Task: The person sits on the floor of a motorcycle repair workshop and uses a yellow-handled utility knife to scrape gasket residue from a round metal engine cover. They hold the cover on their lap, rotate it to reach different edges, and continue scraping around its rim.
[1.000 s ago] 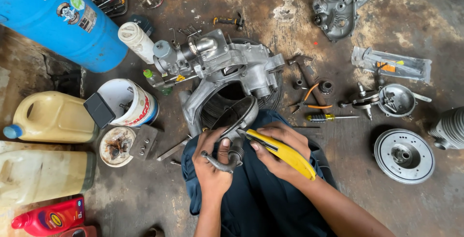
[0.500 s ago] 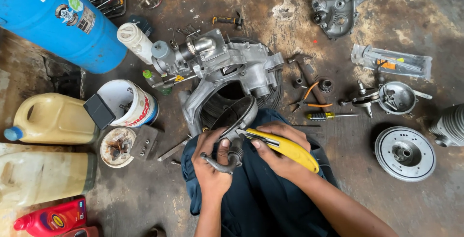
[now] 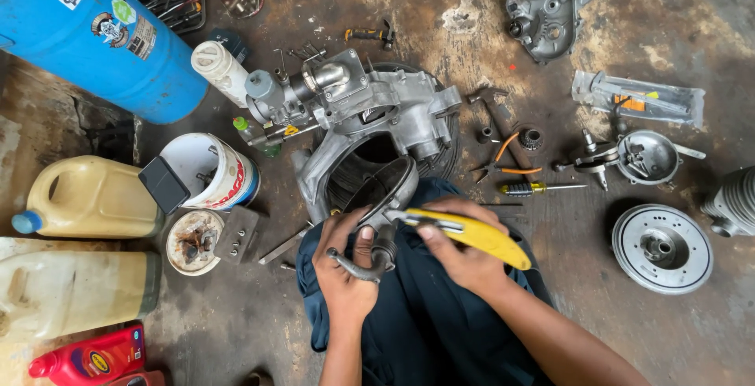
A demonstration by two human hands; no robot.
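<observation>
left hand (image 3: 346, 276) gripping dark curved metal part (image 3: 370, 260), unchanged | right hand (image 3: 456, 252) closed around yellow-handled tool (image 3: 472, 232), staying put | grey engine casing (image 3: 370, 114) beside

Matt cast-metal engine casing (image 3: 377, 110), glossy yellow plastic handle (image 3: 472, 232)

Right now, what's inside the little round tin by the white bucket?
The round tin beside the white bucket holds rusty brown bits and small metal pieces. What lies beneath them is hidden.

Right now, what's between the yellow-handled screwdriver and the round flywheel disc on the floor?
Head view: bare stained floor between the screwdriver and the flywheel disc; nothing lies there.
</observation>
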